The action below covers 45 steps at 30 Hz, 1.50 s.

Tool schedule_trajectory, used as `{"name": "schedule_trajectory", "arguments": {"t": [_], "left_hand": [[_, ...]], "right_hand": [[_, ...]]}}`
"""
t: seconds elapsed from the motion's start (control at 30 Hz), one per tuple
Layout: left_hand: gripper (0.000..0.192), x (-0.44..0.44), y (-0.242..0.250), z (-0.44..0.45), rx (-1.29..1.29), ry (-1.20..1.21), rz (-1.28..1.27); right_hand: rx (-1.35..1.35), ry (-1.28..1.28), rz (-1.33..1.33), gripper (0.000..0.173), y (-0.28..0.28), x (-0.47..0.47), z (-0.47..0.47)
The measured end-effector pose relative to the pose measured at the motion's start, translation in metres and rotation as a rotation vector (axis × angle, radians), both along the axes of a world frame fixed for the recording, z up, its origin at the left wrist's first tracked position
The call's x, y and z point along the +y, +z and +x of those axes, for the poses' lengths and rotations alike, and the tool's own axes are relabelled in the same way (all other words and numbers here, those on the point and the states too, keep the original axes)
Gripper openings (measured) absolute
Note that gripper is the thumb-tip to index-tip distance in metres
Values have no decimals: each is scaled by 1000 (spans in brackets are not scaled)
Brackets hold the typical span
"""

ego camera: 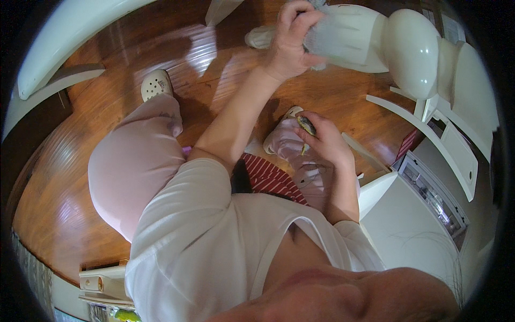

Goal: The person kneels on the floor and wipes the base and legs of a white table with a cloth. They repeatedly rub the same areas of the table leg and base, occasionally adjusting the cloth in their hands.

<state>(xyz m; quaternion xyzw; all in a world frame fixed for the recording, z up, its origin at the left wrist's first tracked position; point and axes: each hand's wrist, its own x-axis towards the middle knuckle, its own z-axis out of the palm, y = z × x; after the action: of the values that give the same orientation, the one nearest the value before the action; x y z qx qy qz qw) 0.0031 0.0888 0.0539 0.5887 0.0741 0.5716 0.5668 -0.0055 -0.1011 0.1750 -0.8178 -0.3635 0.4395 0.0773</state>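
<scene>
My left hand (pixel 290 44) reaches far forward, its fingers curled around a grey, blurred cloth or scrubbing pad (pixel 322 38). The pad is against a glossy white turned pedestal (pixel 356 38) of a piece of furniture. Nearer to my body, on the right, my right hand (pixel 328 139) grips a small dark grey and yellow sponge-like item (pixel 306 125) between thumb and fingers. It is above my right lower leg and apart from the pedestal.
The wooden floor (pixel 193 92) reflects light. A curved white furniture edge (pixel 80 36) is at upper left, a white chair (pixel 426 133) at right. A cream clog (pixel 157 85) is on my left foot. Red striped fabric (pixel 271 177) lies between my legs, and a white panel (pixel 402 217) stands at lower right.
</scene>
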Motion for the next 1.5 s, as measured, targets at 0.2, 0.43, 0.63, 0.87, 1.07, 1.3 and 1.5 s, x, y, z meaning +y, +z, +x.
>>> {"name": "schedule_trajectory", "arguments": {"t": [0.2,0.43,0.63,0.87,1.07,1.3,1.5], "left_hand": [[75,-14,-51,-13,310,-43,-35],[67,-12,-115,-31,927,-300,-139],[59,-18,-164,-36,1000,-120,-83],[42,-46,-207,-55,903,71,-785],[33,-72,-212,-26,1,-206,-1684],[32,-74,-184,6,-270,-143,-2017],[30,-65,-131,21,-384,-197,-2001]], "right_hand": [[-15,-3,6,34,1,-5,0],[1,-3,7,34,4,-5,1],[11,31,25,38,-1,-2,0],[33,-29,-62,40,-2,-1,-4],[18,4,-20,40,-7,-5,-4],[-13,48,16,36,-15,-8,-4],[25,34,4,35,-13,2,-5]]}}
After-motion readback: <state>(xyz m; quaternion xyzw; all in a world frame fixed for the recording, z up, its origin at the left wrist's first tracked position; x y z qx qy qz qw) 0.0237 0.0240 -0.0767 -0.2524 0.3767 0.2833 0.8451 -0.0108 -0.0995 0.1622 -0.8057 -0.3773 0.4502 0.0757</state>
